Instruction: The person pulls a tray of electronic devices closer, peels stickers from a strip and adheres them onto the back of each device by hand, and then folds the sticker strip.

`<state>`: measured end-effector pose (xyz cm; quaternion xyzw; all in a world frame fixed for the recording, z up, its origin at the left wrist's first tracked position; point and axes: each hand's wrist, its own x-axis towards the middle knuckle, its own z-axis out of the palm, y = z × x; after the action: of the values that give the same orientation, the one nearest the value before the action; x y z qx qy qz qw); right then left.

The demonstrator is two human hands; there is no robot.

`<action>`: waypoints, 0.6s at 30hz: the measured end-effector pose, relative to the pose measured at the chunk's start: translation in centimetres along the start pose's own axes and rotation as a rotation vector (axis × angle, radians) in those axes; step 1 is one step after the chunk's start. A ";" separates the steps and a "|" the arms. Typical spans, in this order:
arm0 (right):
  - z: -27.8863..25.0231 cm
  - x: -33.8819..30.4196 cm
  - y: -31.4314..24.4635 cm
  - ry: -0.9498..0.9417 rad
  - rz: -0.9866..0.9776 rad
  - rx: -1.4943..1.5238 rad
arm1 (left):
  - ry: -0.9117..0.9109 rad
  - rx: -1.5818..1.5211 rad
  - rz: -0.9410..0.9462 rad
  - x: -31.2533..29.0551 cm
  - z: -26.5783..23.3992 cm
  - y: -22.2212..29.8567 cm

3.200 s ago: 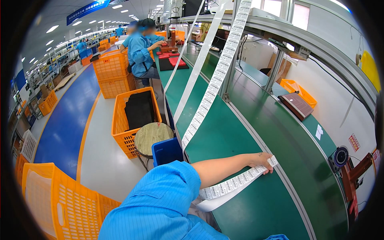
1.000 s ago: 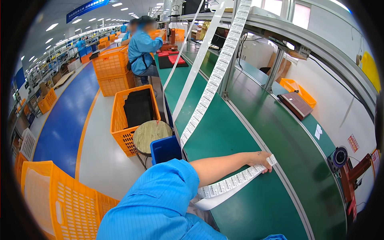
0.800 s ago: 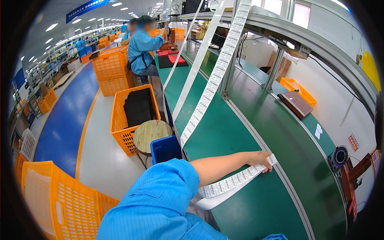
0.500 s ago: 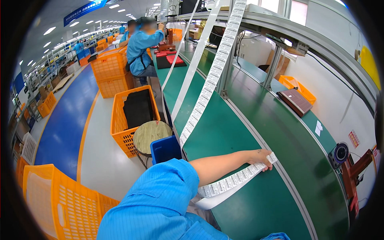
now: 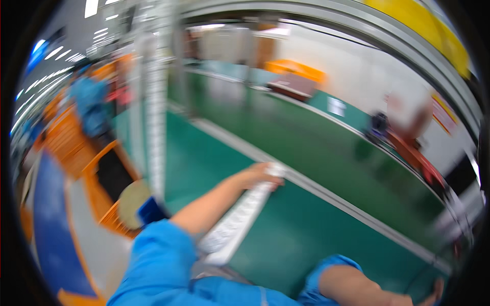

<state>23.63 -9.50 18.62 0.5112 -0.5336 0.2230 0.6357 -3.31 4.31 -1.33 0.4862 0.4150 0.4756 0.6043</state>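
My left hand (image 5: 255, 175) is closed around the end of a white label strip (image 5: 236, 220) above the green bench. The strip runs back along my left forearm toward my body, and its print is smeared by motion. At the lower right, my right hand (image 5: 433, 297) reaches out over the bench's near side, partly cut off by the dark rim. Its fingers are too blurred to read, and I see nothing distinct in it. Another label strip (image 5: 155, 117) hangs from above at the left.
A metal rail (image 5: 326, 193) divides the green bench top (image 5: 286, 239) from a darker green belt (image 5: 306, 148). On the far ledge are a brown box (image 5: 293, 85) and an orange crate (image 5: 296, 69). A round stool (image 5: 131, 204) and a person in blue (image 5: 92, 104) are at the left.
The view has swung to the right and blurred, so the bench and strips sit farther left. My right forearm and hand have come into view at lower right. My left hand keeps its hold.
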 end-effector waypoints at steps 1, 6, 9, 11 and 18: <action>-0.4 0.4 -0.5 0.083 -0.024 -0.025 | -0.019 0.048 0.012 0.8 0.7 0.2; -0.6 -0.2 -0.8 0.715 0.257 -0.322 | 0.268 0.117 0.014 -4.2 -2.8 0.1; -3.6 -0.1 -1.9 0.608 0.087 -0.428 | 0.162 0.055 0.025 0.1 -1.4 -1.2; -4.8 -0.2 -2.6 0.489 0.079 -0.280 | 0.126 0.008 0.062 0.2 0.6 -0.8; -3.7 -1.4 -4.4 0.438 0.046 -0.411 | 0.168 0.103 -0.007 -1.7 -1.2 -0.2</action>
<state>28.48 -7.49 15.91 0.2994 -0.4290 0.2296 0.8207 -4.73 2.85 -1.66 0.4734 0.4898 0.4907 0.5434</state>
